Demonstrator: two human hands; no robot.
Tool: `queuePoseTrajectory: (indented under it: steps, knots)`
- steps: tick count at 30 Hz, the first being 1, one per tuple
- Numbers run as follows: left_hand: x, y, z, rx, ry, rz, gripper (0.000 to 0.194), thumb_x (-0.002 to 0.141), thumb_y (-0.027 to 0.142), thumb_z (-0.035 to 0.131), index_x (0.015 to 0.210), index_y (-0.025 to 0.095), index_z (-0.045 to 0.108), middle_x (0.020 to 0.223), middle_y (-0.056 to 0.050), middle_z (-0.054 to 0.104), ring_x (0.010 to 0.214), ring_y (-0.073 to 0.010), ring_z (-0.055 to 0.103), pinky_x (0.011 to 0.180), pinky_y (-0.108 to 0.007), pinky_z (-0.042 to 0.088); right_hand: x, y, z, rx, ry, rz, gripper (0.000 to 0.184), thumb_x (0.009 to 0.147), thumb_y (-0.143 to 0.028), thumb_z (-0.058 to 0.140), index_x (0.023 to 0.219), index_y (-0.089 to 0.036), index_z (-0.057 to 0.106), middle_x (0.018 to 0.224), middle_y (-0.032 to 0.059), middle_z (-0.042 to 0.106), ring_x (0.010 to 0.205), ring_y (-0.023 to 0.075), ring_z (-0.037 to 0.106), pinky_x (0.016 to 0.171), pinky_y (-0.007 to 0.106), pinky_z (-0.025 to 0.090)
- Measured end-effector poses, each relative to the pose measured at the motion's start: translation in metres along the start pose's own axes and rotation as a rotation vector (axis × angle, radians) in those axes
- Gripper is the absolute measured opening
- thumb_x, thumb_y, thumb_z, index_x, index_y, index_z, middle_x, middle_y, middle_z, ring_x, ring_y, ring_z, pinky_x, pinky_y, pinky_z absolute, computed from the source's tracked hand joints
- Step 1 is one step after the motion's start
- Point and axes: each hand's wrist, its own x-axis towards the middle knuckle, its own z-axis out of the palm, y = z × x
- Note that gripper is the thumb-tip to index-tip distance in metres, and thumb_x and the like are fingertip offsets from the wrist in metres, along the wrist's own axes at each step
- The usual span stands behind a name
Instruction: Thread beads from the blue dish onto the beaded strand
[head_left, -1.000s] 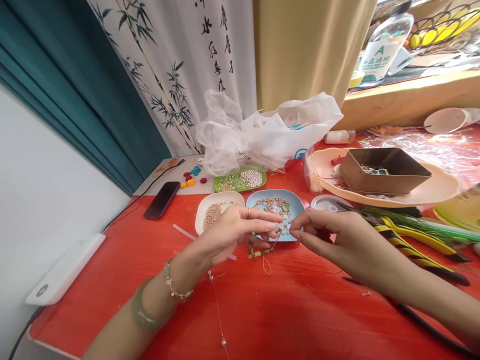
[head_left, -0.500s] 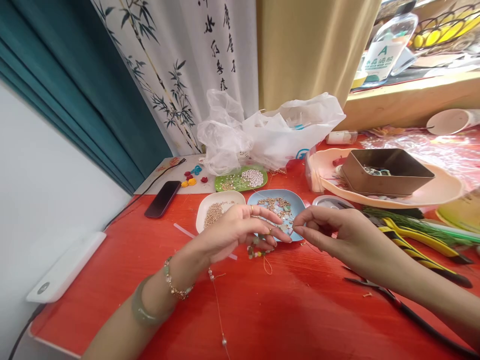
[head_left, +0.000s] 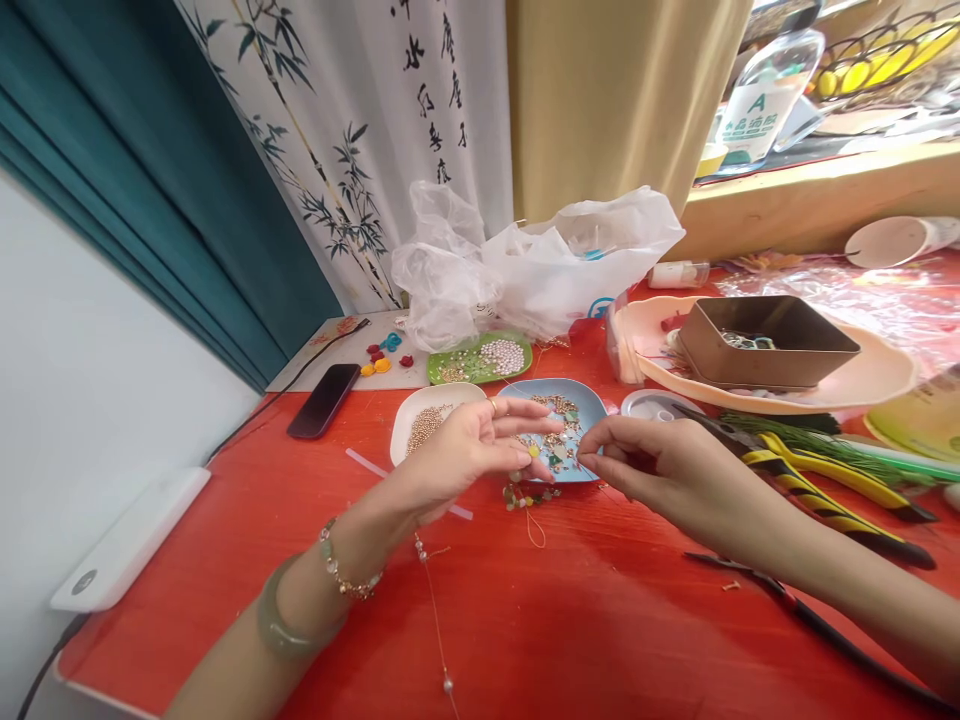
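The left hand (head_left: 457, 450) has its fingers loosely apart, palm partly up, with a yellow bead (head_left: 533, 451) at them; whether they grip it is unclear. The right hand (head_left: 637, 460) has thumb and forefinger pinched narrow; what lies between them is too small to tell.

The beaded strand (head_left: 531, 497) is just below the left fingers, its long axis running left to right, roughly along the far edge of the worktop (head_left: 525, 620). One thin loop (head_left: 535, 530) points from it away from that edge.

Just beyond the hands are three small dishes: the white dish (head_left: 401, 410) with gold beads, the blue dish (head_left: 592, 400) with mixed gold, green and pale beads, and, farther back, the green dish (head_left: 480, 376) with pearly beads and some gold.

Left of the near hand, a thin thread (head_left: 433, 610) with pearly beads runs towards the bottom of the view. One phone (head_left: 324, 401) lies near the worktop's left edge, tilted to it.

To the right, one peach tray (head_left: 885, 370) bears one brown box (head_left: 765, 355) holding small pieces. Nearer are black-and-yellow handles (head_left: 817, 500) and one dark-handled tool (head_left: 780, 590), its tip pointing left.
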Motion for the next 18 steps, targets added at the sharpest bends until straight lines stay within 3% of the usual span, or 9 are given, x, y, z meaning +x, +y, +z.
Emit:
queuePoseTrajectory:
  steps: [5, 10, 13, 18]
  knots:
    - [-0.003, 0.001, 0.001, -0.011, -0.014, 0.015, 0.031, 0.069, 0.008, 0.059, 0.098, 0.014, 0.052, 0.103, -0.008, 0.057, 0.067, -0.0120, 0.061, 0.059, -0.025, 0.043, 0.003, 0.007, 0.004, 0.183, -0.140, 0.028, 0.017, 0.081, -0.030, 0.044, 0.074, -0.018, 0.054, 0.055, -0.0031, 0.052, 0.051, 0.0109, 0.049, 0.049, 0.022, 0.036]
    - [-0.001, -0.003, -0.001, 0.039, 0.017, 0.003, 0.024, 0.069, 0.013, 0.063, 0.090, 0.013, 0.053, 0.092, -0.005, 0.058, 0.067, -0.0129, 0.063, 0.058, -0.024, 0.044, 0.005, 0.012, 0.007, 0.419, -0.241, 0.046, 0.016, 0.081, -0.031, 0.047, 0.075, -0.017, 0.053, 0.064, -0.0002, 0.060, 0.058, 0.0111, 0.054, 0.057, 0.023, 0.041]
    - [0.002, -0.005, -0.002, 0.095, 0.069, 0.024, 0.021, 0.068, 0.014, 0.065, 0.084, 0.013, 0.052, 0.085, -0.002, 0.056, 0.067, -0.0139, 0.065, 0.057, -0.022, 0.043, 0.005, 0.012, 0.007, 0.463, -0.240, 0.064, 0.017, 0.081, -0.033, 0.046, 0.078, -0.017, 0.052, 0.064, 0.0006, 0.060, 0.057, 0.0113, 0.053, 0.056, 0.024, 0.040]
    - [0.003, -0.006, -0.001, 0.101, 0.063, -0.007, 0.023, 0.067, 0.014, 0.065, 0.085, 0.013, 0.051, 0.078, 0.001, 0.055, 0.068, -0.0159, 0.066, 0.055, -0.021, 0.044, 0.003, 0.006, 0.006, 0.284, -0.145, 0.020, 0.026, 0.083, -0.029, 0.037, 0.092, -0.017, 0.058, 0.058, -0.0024, 0.049, 0.054, 0.0117, 0.044, 0.052, 0.024, 0.033]
